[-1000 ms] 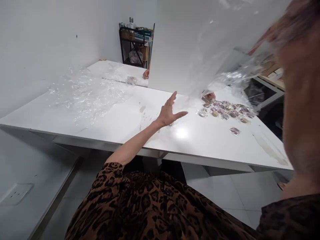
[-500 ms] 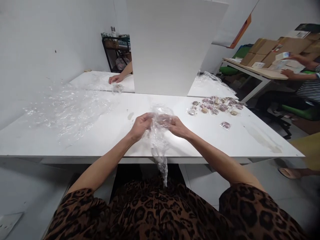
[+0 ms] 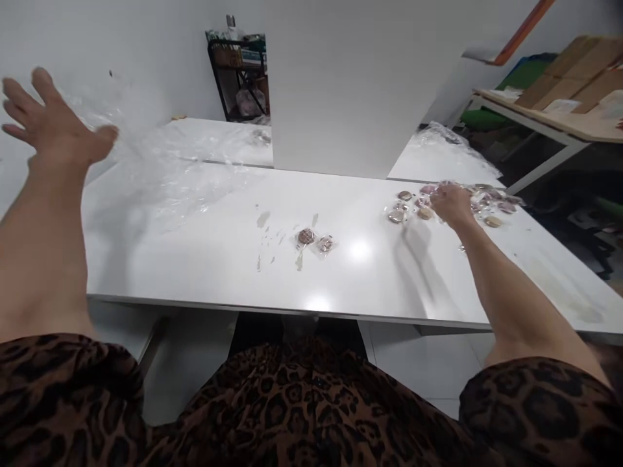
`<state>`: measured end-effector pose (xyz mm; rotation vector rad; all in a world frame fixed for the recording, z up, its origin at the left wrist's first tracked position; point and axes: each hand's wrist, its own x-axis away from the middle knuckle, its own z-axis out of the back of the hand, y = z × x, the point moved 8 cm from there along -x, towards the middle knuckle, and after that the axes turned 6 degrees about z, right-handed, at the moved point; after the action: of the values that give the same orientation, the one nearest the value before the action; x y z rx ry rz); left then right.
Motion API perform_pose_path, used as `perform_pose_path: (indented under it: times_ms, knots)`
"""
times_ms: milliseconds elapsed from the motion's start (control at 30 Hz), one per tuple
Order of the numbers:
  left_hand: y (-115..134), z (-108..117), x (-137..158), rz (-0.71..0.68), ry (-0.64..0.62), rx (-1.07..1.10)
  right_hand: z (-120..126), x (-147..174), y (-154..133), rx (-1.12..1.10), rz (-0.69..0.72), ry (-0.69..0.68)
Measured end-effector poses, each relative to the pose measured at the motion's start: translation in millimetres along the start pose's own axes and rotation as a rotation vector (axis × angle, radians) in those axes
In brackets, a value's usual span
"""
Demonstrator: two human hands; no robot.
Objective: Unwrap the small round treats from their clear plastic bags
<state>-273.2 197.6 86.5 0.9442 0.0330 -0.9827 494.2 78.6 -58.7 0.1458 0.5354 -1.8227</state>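
Note:
My left hand [image 3: 56, 126] is raised at the far left with fingers spread, holding nothing I can see. It hangs over the edge of a heap of clear plastic film [image 3: 180, 178]. At the right, my right hand [image 3: 452, 200] reaches down into a pile of small round discs in clear wrappers [image 3: 491, 198]. Its fingers are bunched on the pile, and whatever lies under the fingertips is hidden. Two brown, patterned items in clear wrappers, a round disc [image 3: 305, 236] and a second wrapped piece [image 3: 325, 244], lie side by side at mid-table.
A white panel [image 3: 350, 84] stands upright at the back of the white table [image 3: 219, 272]. More clear film [image 3: 452, 152] lies behind it at the right. Farther off are a black shelf [image 3: 238, 78] and a desk [image 3: 540, 120] with cardboard boxes [image 3: 569, 71].
My hands have parted from the crumpled clear film they held at mid-table. The left has swung up to the far left, the right onto the wrapped pile. Two wrapped items now show mid-table.

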Motion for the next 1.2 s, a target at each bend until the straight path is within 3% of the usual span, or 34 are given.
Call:
perform_pose_path:
  times_ms: [100, 167, 233, 333, 400, 500, 600, 733, 900, 967, 1067, 1200]
  knots:
    - [-11.5, -24.9, 22.0, 0.016, -0.056, -0.311, -33.9, 34.4, -40.7, -0.176, 0.039, -0.127]
    - [2.2, -45.1, 67.6, -0.168, -0.048, -0.236, -66.3, 73.8, -93.9, -0.344, 0.212, -0.305]
    - [24.4, -80.7, 137.2, -0.417, -0.257, -0.086, -90.0, 115.7, -149.0, -0.414, 0.434, -0.440]
    - [55.5, -130.7, 263.1, -0.705, -0.696, 0.001, -105.3, 156.3, -204.3, -0.355, 0.674, -0.450]
    - [70.8, -152.0, 338.4, -0.861, -0.963, -0.050, -107.2, 166.5, -220.8, -0.312, 0.748, -0.403]
    - [85.3, -164.5, 397.9, -1.007, -1.108, -0.174, -104.2, 170.9, -224.0, -0.272, 0.795, -0.367]
    - [89.0, -168.5, 404.0, -1.039, -1.118, -0.246, -100.6, 172.6, -216.6, -0.188, 0.801, -0.391]
    - [76.7, -175.5, 382.7, -0.900, -1.141, -0.282, -101.0, 172.7, -219.7, -0.106, 0.805, -0.442]
    - [74.1, -180.3, 375.4, -0.884, -0.992, -0.173, -110.9, 164.5, -248.6, -0.007, 0.877, -0.382]
    - [73.5, -182.9, 370.5, -0.761, -0.953, -0.039, -114.5, 157.5, -254.6, -0.044, 0.845, -0.368]
    - [68.1, -185.0, 356.0, -0.451, -0.918, 0.203, -113.1, 140.3, -243.5, -0.341, 0.564, -0.354]
    - [70.6, -183.6, 357.2, -0.004, -1.057, 0.784, -110.3, 139.8, -220.2, -1.093, 0.056, -0.383]
